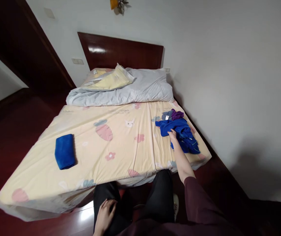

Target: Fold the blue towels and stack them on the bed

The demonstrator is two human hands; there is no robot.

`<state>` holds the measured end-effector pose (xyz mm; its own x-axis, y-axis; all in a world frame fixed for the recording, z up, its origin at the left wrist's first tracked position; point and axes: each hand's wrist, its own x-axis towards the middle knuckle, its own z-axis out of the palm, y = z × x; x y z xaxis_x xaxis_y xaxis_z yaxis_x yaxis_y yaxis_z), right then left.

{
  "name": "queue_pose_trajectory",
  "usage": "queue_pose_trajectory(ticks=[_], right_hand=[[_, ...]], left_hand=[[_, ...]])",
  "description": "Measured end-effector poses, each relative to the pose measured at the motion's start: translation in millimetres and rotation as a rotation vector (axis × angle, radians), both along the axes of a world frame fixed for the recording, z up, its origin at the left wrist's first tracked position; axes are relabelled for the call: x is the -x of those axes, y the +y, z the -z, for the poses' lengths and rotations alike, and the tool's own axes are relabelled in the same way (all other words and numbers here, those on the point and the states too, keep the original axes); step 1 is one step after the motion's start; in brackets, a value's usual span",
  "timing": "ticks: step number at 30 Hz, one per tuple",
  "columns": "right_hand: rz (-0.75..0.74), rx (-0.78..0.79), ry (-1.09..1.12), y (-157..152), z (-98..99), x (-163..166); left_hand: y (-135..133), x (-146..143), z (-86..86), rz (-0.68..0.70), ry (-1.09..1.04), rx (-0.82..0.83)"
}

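My right hand [173, 135] reaches out over the bed and its fingers close on the near edge of a crumpled blue garment [181, 134] lying at the bed's right side. A grey and purple cloth [172, 115] lies bunched just beyond it. My left hand [105, 214] rests against my left thigh in black trousers, fingers loosely apart, holding nothing. A folded blue towel [65, 151] lies far off on the left half of the bed.
The bed [120, 144] has a cream sheet with flower and carrot prints. A grey duvet [130, 91] and a yellow pillow [110, 80] are heaped by the dark wooden headboard [120, 50]. A white wall runs along the right; dark red floor surrounds the bed.
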<state>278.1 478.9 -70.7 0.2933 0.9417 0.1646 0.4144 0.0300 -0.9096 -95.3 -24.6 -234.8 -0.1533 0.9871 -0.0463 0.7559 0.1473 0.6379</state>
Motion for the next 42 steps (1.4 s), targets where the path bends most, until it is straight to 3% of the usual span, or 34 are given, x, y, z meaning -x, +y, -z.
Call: queue_pose_trajectory(ticks=[4, 7, 10, 14, 19, 22, 25, 28, 32, 35, 38, 42], right_hand=[[-0.01, 0.041, 0.057, -52, 36.8, -15], [-0.022, 0.028, 0.191, -120, 70.9, -32], [0.103, 0.109, 0.323, -190, 94.0, -44], [0.088, 0.192, 0.443, -273, 97.1, -35], [-0.199, 0.321, 0.55, -369, 84.4, 18], [-0.371, 0.397, 0.653, -408, 77.1, 44], [-0.45, 0.435, 0.642, -417, 66.4, 49], [-0.484, 0.413, 0.438, -403, 51.3, 36], [-0.494, 0.133, 0.002, -383, 22.7, 20], [-0.753, 0.01, -0.135, -380, 4.6, 22], [-1.08, 0.122, -0.167, -386, 0.0, 34], [-1.107, 0.212, -0.153, -396, 2.2, 48]], left_hand=[[4, -1, -6.8, -0.017, -0.016, 0.054], [5, -2, -11.5, -0.02, -0.058, 0.091], [11, -9, -21.6, -0.027, -0.132, 0.119], [32, -44, -49.0, -0.061, -0.29, 0.119], [72, -108, -89.3, 0.133, -0.416, -0.038], [93, -129, -102.8, 0.247, -0.403, -0.121], [101, -135, -106.6, 0.342, -0.358, -0.052], [94, -134, -111.5, 0.366, -0.301, -0.025], [72, -133, -130.9, 0.385, -0.262, -0.11], [56, -132, -148.1, 0.46, -0.179, -0.158], [42, -127, -161.4, 0.487, -0.143, -0.213], [32, -119, -167.5, 0.431, -0.204, -0.27]])
